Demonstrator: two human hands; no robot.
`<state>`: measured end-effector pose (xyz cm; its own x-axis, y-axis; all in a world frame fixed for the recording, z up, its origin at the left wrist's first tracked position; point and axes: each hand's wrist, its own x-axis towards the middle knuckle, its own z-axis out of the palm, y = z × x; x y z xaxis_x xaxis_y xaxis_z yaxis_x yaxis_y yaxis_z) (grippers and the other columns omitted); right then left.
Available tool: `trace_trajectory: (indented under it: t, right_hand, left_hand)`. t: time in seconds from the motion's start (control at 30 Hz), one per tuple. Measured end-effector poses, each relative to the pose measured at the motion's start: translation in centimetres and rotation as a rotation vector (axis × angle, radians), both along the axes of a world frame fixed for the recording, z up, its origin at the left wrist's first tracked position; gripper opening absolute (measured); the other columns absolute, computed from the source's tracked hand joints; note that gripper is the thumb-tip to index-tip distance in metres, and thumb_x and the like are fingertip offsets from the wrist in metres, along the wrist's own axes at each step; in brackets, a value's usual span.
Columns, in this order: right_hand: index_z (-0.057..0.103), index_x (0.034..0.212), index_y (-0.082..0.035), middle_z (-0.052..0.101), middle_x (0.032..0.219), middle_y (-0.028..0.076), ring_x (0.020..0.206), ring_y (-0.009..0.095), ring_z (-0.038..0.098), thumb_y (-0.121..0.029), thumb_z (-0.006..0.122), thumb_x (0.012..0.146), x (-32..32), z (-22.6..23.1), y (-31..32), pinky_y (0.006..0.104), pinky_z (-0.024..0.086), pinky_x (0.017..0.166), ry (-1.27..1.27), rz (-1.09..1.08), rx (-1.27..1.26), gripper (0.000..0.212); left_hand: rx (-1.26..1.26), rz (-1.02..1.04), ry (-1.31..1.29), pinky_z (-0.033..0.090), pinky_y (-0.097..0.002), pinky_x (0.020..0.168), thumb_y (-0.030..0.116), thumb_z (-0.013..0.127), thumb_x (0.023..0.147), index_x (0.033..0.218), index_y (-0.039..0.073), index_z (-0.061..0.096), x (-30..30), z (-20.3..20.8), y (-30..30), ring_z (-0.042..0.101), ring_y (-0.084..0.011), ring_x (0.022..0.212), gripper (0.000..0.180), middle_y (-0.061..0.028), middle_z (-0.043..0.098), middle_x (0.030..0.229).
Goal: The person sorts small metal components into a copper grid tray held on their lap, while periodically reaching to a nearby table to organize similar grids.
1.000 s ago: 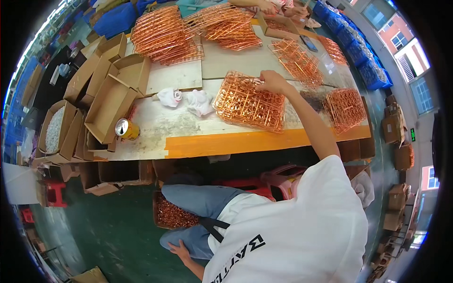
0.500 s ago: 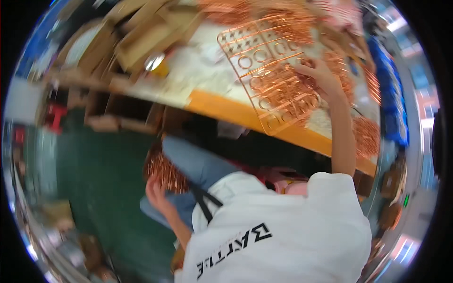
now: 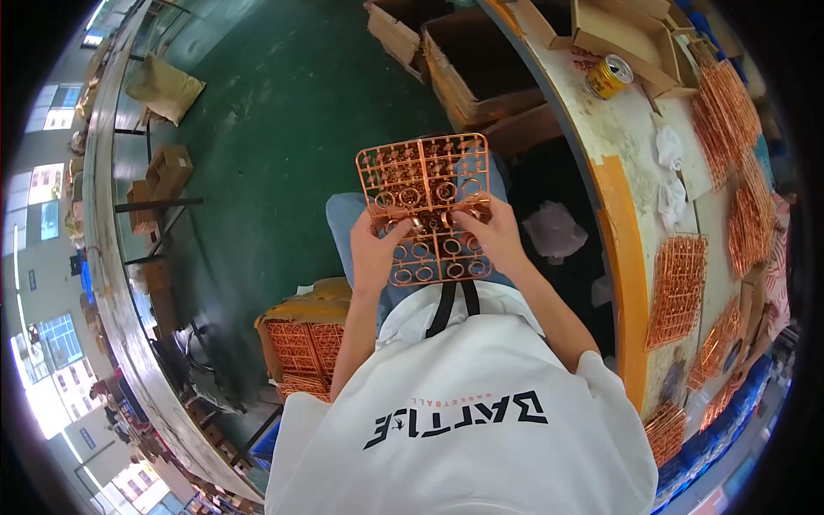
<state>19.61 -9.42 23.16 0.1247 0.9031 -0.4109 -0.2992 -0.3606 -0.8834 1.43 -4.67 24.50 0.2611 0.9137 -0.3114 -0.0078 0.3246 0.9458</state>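
A copper-coloured moulded parts frame (image 3: 422, 172), full of rings and small pieces on thin runners, is held up above my lap. My left hand (image 3: 376, 247) grips its left edge, with the thumb laid over the front near the middle. At the opposite edge, my right hand (image 3: 495, 236) grips it the same way, thumb pointing inward. The fingers behind the frame are mostly hidden. I cannot tell whether one frame or a few layered together are in my hands. Beside my left forearm, an open carton (image 3: 268, 330) contains more copper-coloured frames (image 3: 302, 348).
Along the right runs a worktable (image 3: 625, 257) with yellow tape on its edge. On it are a flat copper frame (image 3: 678, 287), heaped frames (image 3: 725, 112), a yellow can (image 3: 608, 79) and cardboard trays (image 3: 627, 39). Brown cartons (image 3: 481, 64) stand on the green floor ahead.
My view has swung so the table is now on the right. My right hand has come from the table's frames to my lap, where both hands now grip a frame.
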Motion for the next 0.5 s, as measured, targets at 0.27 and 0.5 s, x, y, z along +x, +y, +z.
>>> trace_trajectory:
  t: [0.27,0.5]
  right_hand:
    - [0.048,0.078,-0.002,0.053,0.071,0.002,0.055,0.008,0.052,-0.011,0.06,0.078,-1.0,-7.8,5.0,0.0207,0.04,0.045,0.024,0.072,-0.007,0.014]
    - [0.052,0.086,-0.005,0.057,0.075,0.003,0.064,0.01,0.056,-0.015,0.063,0.078,-0.6,-13.4,5.7,0.0231,0.046,0.057,0.078,0.051,-0.051,0.017]
  left_hand:
    - [-0.211,0.147,-0.071,0.05,-0.027,0.064,0.005,0.065,0.073,0.094,0.006,0.042,-1.2,-6.8,3.1,0.051,-0.0111,0.073,0.031,-0.0031,0.048,0.082]
    - [-0.075,0.093,0.039,0.052,-0.0307,0.065,0.005,0.058,0.077,0.106,0.003,0.042,-0.7,-12.5,3.4,0.058,-0.0202,0.084,0.032,-0.0107,0.054,0.097]
